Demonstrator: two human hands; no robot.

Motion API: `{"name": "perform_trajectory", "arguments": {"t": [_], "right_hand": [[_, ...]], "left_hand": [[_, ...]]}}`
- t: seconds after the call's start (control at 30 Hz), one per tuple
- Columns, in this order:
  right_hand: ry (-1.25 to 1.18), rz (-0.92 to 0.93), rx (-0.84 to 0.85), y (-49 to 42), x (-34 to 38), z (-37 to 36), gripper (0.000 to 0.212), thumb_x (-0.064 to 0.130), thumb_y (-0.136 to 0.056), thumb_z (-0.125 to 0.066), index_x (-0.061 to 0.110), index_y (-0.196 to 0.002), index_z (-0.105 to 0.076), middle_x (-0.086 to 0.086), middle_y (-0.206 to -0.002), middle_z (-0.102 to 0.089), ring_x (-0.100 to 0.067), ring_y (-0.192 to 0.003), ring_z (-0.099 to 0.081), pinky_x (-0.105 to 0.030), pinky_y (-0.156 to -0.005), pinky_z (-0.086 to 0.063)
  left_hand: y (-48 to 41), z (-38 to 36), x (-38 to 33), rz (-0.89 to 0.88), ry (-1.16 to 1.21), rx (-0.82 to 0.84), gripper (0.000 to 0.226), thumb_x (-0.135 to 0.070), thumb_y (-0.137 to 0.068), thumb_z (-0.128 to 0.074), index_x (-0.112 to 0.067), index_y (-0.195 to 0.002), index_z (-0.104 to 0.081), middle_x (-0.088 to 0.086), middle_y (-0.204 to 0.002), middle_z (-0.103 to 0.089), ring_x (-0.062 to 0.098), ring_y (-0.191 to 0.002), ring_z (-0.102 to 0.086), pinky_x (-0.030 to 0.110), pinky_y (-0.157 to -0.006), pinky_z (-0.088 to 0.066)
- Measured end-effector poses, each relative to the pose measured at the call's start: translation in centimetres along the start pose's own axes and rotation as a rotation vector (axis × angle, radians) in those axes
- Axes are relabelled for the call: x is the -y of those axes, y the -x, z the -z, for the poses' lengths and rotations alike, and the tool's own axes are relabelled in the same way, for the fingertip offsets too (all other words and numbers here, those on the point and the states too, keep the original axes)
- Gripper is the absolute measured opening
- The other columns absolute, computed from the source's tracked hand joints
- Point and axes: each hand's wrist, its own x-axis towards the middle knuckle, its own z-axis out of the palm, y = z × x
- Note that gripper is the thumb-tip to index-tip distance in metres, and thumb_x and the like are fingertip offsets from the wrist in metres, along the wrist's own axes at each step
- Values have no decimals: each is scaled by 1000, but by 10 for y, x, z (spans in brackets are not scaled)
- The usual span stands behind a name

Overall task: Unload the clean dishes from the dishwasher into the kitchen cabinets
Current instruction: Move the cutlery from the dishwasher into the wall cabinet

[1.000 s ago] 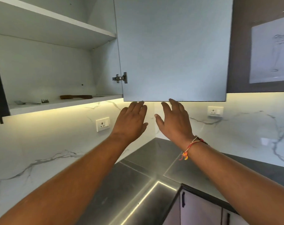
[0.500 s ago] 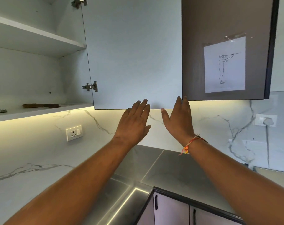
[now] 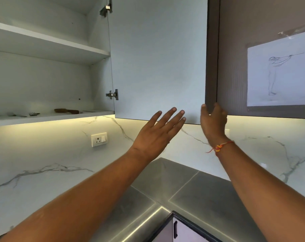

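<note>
Cabinet door held open, no dish in hand.
On my feed the big cabinet door [image 3: 157,58] stood open, right hand [image 3: 213,121] curled round its low corner edge; left hand [image 3: 158,131] was flat, fingers wide, holding nothing, just by the door's bottom. Risk, I think: door swings back & nips fingers. Bottom shelf [image 3: 52,117] had a wooden thing [image 3: 67,111] & small bits I couldn't make out. Dishwasher & clean dishes were out of view.

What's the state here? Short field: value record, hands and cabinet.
cabinet door: open
left hand: open, fingers spread, near door's lower edge, contact unclear
right hand: grips door's free edge
lower shelf: a few small utensils
dishes held: none
</note>
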Motion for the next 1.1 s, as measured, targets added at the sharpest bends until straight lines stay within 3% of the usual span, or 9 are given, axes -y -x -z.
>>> {"name": "perform_trajectory", "arguments": {"t": [0.1,0.17,0.37,0.43,0.57,0.73,0.83,0.93,1.1], "right_hand": [[-190,-108,167,-17,-6,-1,48,43,-103,-37,6,-128,-55,-12,-125,-58,-31,-113,-53,-35,-96,-39],[-254,-122,152,-17,-11,-1,46,44,-102,-36,9,-118,-61,-13,-119,-62,-33,-108,-56,-39,-95,-43],[-397,67,102,41,4,6,37,39,-104,-37,13,-100,-63,-3,-90,-64,-16,-80,-56,-27,-68,-41],[-472,140,128,64,15,5,37,43,-104,-37,19,-101,-66,8,-86,-64,-6,-81,-59,-20,-70,-46],[-649,328,282,104,36,-15,44,50,-102,-37,25,-108,-72,12,-97,-73,-9,-94,-69,-37,-83,-57],[-696,716,515,150,72,-59,30,31,-102,-41,28,-124,-61,18,-122,-64,5,-115,-58,-11,-95,-44],[-662,861,653,173,89,-97,37,29,-103,-43,18,-137,-56,10,-137,-57,0,-127,-51,-19,-105,-42],[-564,987,659,197,111,-142,46,34,-103,-42,15,-145,-46,2,-147,-49,-7,-137,-43,-32,-110,-41],[-353,1065,611,220,144,-216,64,53,-100,-32,26,-157,-19,4,-164,-15,-14,-151,-15,-41,-119,-30]], "left_hand": [[1,8,-5,20,-42,39,87,-26,-94,-60,-15,-156,-1,6,-164,8,28,-151,7,48,-121,-10],[2,16,-8,55,-66,70,87,-33,-94,-59,-14,-156,-2,6,-164,8,28,-150,7,48,-121,-10],[25,44,0,46,-137,91,83,-38,-97,-52,-12,-156,0,8,-163,11,28,-150,10,47,-121,-9],[34,55,8,56,-156,75,84,-39,-98,-52,-13,-156,1,8,-163,10,28,-150,9,46,-121,-10],[60,76,30,59,-224,56,81,-39,-99,-51,-14,-156,1,8,-163,9,29,-150,7,45,-122,-11],[112,90,65,93,-301,52,76,-40,-99,-51,-14,-156,-8,9,-163,-3,29,-151,-4,46,-120,-19],[147,92,89,127,-331,79,70,-40,-101,-48,-12,-155,-15,11,-162,-10,29,-151,-8,44,-121,-19],[186,89,123,193,-424,165,66,-40,-103,-45,-10,-155,-17,11,-163,-11,28,-151,-6,43,-122,-14],[232,74,180,184,-565,196,54,-30,-106,-39,-6,-152,-26,14,-160,-19,31,-149,-13,45,-122,-16]]}}
